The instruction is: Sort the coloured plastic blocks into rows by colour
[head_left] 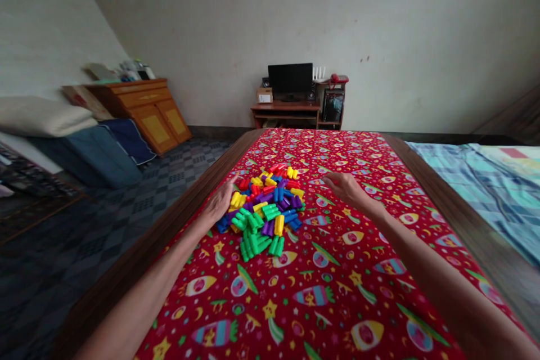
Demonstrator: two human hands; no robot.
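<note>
A heap of small plastic pieces [270, 212] in green, yellow, blue, purple and red lies on the red patterned cloth [312, 298]. Many of them look like short ridged tubes joined side by side; their exact kind is unclear. At the heap's left edge rests my left hand [221, 201], fingers stretched forward, against or very near the yellow and blue pieces. My right hand [345, 187] is off to the right of the heap, apart from it, with its fingers extended leftward and nothing visible in them.
Brown wooden edges [177, 225] flank the cloth. Beyond it, a desk [287, 106] carries a monitor [291, 80] and a small carton [264, 95]. A wooden cabinet [152, 118] stands far left. On the right lies a blue-green checked sheet [468, 180].
</note>
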